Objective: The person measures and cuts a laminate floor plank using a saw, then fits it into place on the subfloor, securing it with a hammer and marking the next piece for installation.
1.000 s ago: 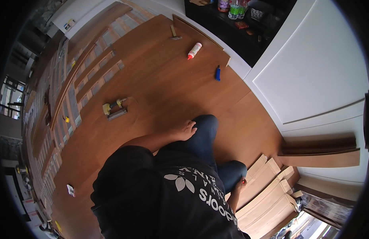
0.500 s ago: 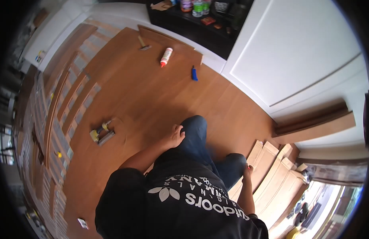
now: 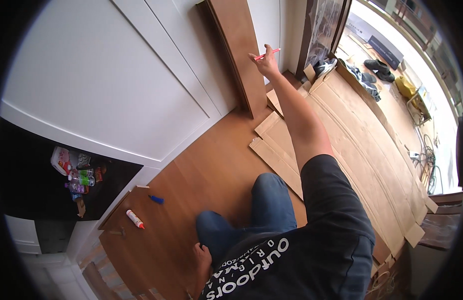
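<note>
My right hand (image 3: 265, 62) is raised in front of a stack of brown floor planks (image 3: 232, 27) leaning on the white panelled wall, its fingers closed on a slim red pencil (image 3: 274, 52). Whether it touches the planks I cannot tell. My left hand (image 3: 203, 256) is low beside my left thigh, loosely curled with fingers apart and nothing visible in it. A red-tipped white bottle (image 3: 134, 219) and a small blue tool (image 3: 156, 199) lie on the wooden floor in front of my knees, with a hammer (image 3: 119, 232) farther left.
Flattened cardboard (image 3: 351, 140) covers floor to the right. Beyond it are shoes (image 3: 379, 70), a yellow bag (image 3: 406, 87) and cables (image 3: 427, 160) by the bright doorway. A dark niche (image 3: 31, 165) with drink bottles and packets sits in the white cabinetry at left.
My view has turned right toward the planks and doorway. My right hand has risen from beside my knee with the pencil; my left hand has slid from my knee down beside my thigh.
</note>
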A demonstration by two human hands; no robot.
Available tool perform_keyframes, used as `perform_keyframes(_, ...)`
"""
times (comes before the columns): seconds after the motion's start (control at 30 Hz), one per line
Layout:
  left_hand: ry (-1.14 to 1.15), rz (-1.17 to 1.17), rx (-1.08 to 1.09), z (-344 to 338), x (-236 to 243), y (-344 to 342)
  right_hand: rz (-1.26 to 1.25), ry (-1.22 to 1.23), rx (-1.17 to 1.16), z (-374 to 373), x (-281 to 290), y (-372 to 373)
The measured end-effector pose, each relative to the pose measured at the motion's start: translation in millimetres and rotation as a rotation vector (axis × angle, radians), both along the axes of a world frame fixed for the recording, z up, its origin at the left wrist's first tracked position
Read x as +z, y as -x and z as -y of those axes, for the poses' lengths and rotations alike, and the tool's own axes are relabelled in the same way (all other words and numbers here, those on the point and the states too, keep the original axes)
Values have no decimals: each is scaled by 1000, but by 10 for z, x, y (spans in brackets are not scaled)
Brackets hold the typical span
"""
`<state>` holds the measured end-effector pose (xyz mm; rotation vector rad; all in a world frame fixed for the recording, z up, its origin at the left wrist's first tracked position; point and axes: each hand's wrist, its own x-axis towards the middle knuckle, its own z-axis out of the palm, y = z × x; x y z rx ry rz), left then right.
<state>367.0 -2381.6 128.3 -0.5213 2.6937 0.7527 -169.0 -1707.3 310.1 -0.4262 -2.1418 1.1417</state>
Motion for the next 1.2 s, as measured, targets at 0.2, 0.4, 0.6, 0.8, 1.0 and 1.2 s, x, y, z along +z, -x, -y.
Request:
perform_keyframes(0.2, 28, 44, 45, -45, 31, 35, 39, 67, 138, 295, 89, 368)
perform_keyframes(0.4, 19, 11, 55, -90, 26, 121, -132, 93, 112, 146, -133, 280)
perform_keyframes(0.6, 57, -112, -5, 33, -28, -32, -225, 309, 268, 282, -162, -524)
perform_keyframes(0.8, 1, -118, 35, -54, 71, -164, -751, 534, 45, -175, -29, -2036)
perform_keyframes(1.0, 21, -302, -113, 146, -316, -134, -459, 898, -377, -705, -577, -3003)
perform_keyframes(1.2, 58, -239, -110, 158, -180, -95, -252, 1297, -332, 189, -1934, -3227)
